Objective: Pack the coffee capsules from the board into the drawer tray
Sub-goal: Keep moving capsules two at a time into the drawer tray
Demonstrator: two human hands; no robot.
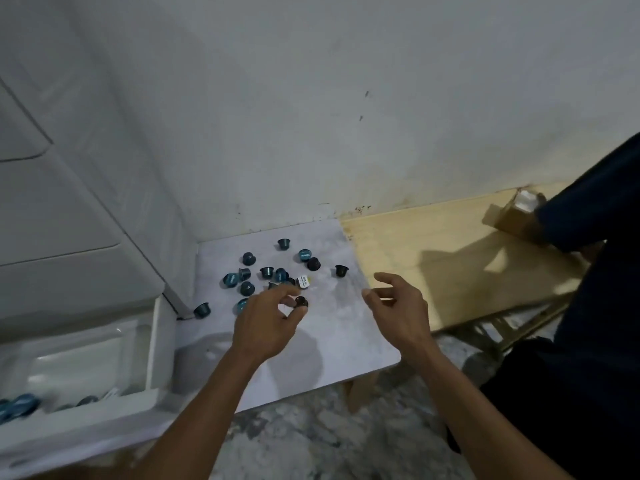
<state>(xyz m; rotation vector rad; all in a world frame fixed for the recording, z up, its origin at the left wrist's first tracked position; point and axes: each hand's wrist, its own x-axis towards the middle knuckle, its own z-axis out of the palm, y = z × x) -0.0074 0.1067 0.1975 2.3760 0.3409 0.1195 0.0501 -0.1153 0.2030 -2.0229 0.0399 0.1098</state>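
Observation:
Several teal and black coffee capsules [266,271] lie scattered on a pale grey board [332,334] by the wall. My left hand [268,320] hovers over the near capsules and pinches a dark capsule [300,301] between thumb and fingertips. A white-lidded capsule [304,281] lies just beyond it. My right hand [398,306] floats to the right above the board's edge, fingers spread, holding nothing. The white drawer tray [152,344] is at the lower left, with a few teal capsules [20,405] in its near corner.
A white cabinet front [69,202] rises above the tray on the left. A wooden board [450,258] adjoins the grey one on the right, with a cardboard box [516,216] on it. Another person in dark clothes [595,306] sits at the right. Speckled floor lies below.

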